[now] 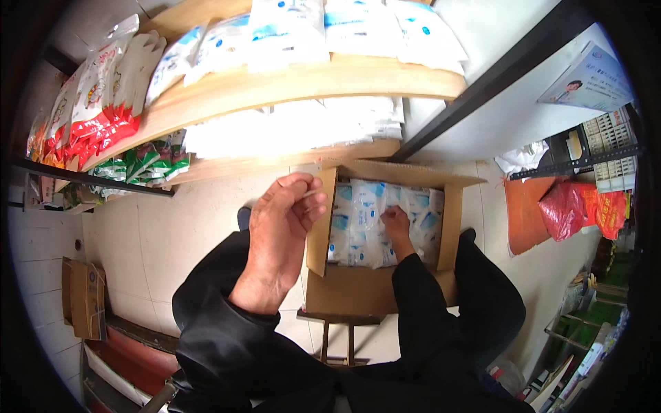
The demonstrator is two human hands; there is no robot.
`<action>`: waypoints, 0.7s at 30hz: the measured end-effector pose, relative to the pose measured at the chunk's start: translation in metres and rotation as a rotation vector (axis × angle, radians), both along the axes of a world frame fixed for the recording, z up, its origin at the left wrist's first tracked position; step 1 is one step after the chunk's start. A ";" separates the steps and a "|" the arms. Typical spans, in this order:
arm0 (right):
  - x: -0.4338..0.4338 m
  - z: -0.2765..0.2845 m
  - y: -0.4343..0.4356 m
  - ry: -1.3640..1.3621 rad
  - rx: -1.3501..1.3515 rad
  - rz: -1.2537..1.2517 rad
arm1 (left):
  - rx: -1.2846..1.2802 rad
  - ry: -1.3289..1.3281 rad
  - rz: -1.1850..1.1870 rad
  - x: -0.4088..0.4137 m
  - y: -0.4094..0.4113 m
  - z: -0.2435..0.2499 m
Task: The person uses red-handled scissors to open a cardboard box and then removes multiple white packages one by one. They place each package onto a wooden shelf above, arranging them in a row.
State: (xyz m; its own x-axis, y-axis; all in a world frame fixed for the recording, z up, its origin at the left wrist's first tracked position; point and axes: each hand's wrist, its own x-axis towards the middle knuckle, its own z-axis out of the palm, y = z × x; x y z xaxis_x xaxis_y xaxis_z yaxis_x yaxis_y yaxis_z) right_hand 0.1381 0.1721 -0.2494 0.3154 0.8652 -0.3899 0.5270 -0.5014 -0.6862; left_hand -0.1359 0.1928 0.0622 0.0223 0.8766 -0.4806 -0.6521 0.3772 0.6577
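Observation:
An open cardboard box (351, 289) stands between my legs, its flaps folded outward. Plastic packets (367, 206) printed white and blue fill it in rows. My right hand (397, 224) reaches inside over the packets, its fingers curled down near one of them. Whether it pinches the plastic cannot be made out. Raised at the box's left flap, closer to the camera, is my left hand (289, 217). Its fingers are bent in towards the thumb, and a thin pale streak shows between them. I cannot tell if that is something held.
Ahead, a wooden shelf (310, 77) carries similar white and blue packets (289, 31) and red-and-white bags (93, 98). A black metal post (480, 77) slants at the right. Red plastic bags (583, 206) lie to the right; a folded carton (85, 299) stands at left.

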 end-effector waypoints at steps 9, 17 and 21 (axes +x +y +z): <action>-0.043 0.021 0.030 -0.406 0.263 0.228 | -0.021 0.025 0.028 -0.001 -0.006 0.003; -0.053 0.026 0.053 -0.519 0.214 0.172 | -0.026 0.020 -0.004 0.003 -0.007 0.003; -0.076 0.028 0.037 -0.417 0.093 0.087 | -0.044 0.032 0.001 0.005 -0.007 0.001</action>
